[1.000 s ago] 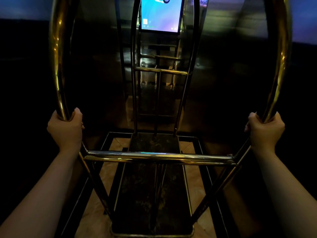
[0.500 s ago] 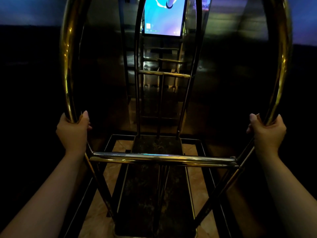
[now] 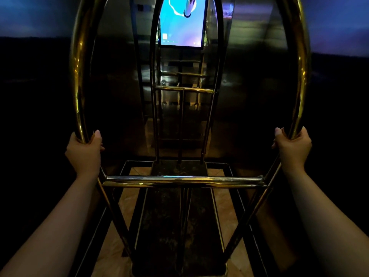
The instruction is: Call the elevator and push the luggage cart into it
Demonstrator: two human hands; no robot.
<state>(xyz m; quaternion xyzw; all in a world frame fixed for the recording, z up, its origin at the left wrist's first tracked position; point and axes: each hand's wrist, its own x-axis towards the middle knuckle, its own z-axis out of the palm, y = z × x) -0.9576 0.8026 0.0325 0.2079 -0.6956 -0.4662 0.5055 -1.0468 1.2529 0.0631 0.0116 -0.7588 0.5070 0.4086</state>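
Observation:
A brass luggage cart [image 3: 183, 181] fills the view, with arched gold uprights, a horizontal crossbar near me and a dark, bare deck below. My left hand [image 3: 84, 151] is wrapped around the left upright just above the crossbar. On the right upright, at about the same height, my right hand [image 3: 293, 145] grips the tube. The cart's far end stands close to a dark, reflective elevator wall [image 3: 249, 100], which mirrors the cart's frame.
A lit blue screen [image 3: 182, 23] hangs on the wall straight ahead, above the cart's far arch. Tan marble floor with dark borders [image 3: 123, 198] shows beside the deck. Both sides of the view are very dark.
The cart and both hands have shifted slightly right and down in view, and the screen sits higher and larger. Both hands keep the same hold on the uprights.

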